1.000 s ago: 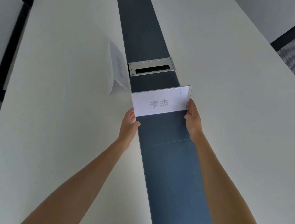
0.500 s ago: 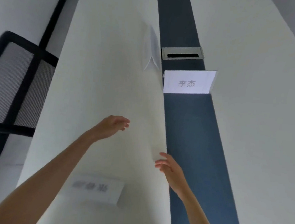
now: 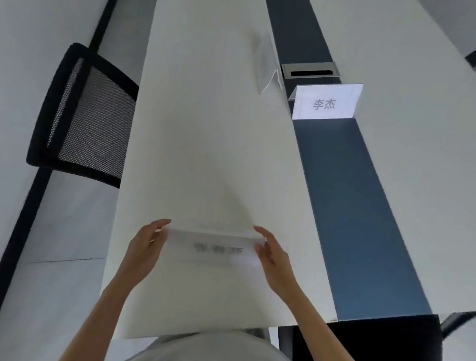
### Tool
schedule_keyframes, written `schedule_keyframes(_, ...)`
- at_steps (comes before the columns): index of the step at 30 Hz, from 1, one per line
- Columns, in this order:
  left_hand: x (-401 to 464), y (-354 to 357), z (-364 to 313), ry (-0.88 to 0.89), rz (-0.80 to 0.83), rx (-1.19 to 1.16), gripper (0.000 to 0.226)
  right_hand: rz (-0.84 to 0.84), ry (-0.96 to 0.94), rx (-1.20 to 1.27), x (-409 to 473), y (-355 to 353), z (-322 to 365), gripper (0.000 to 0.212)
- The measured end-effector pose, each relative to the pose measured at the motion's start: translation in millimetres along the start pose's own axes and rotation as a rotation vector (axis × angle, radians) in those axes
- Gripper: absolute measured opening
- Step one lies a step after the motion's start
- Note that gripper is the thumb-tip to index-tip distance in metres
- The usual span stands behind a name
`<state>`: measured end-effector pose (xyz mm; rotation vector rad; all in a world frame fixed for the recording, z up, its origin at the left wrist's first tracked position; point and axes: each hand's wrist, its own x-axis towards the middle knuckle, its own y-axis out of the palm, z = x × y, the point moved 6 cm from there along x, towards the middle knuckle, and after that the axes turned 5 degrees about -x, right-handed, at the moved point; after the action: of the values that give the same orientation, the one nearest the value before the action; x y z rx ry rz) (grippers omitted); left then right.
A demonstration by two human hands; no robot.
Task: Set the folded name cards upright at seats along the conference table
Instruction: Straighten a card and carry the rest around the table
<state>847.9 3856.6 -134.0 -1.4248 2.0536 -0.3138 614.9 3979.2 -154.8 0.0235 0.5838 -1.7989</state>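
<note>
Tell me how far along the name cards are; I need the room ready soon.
Two cards look done: the printed card stands upright on the blue centre strip, and another folded card stands further up the white table. In hand: the left hand and right hand touch the ends of a third, blurred card near the table's end. Seats left cannot be judged.

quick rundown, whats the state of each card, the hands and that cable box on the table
near name card: on the white tabletop, held at both ends, print blurred
left hand: fingers on the near card's left end
right hand: fingers on its right end
name card with dark print: upright on the blue centre strip, untouched
side-on name card: upright on the white top, beside the strip
cable box: slot open
mesh chair: at the table's left edge
</note>
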Motion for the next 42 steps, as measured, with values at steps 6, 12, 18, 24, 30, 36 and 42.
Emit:
schedule_keyframes(6,-1,4,16,0.158,0.106,-0.018,0.029,-0.378,0.145,0.146,-63,27,-18,0.025)
schedule_keyframes(12,-39,20,14,0.353,0.404,-0.022,0.021,-0.779,0.301,0.336,-179,71,-41,0.023)
schedule_keyframes(18,-135,83,12,0.505,0.777,0.059,0.012,-1.203,0.549,0.449,-329,111,-81,0.025)
schedule_keyframes(24,-278,160,9,0.712,1.241,0.188,0.023,-1.583,0.706,0.581,-488,159,-104,0.025)
schedule_keyframes(30,-414,254,19,0.768,1.538,0.265,0.025,-1.858,0.826,0.657,-611,172,-142,0.029)
schedule_keyframes(36,-514,347,8,0.792,1.489,0.245,0.022,-1.862,0.874,0.626,-705,103,-194,0.020)
schedule_keyframes(42,-548,417,-39,0.690,1.331,0.126,0.019,-1.753,0.775,0.509,-748,-27,-231,0.023)
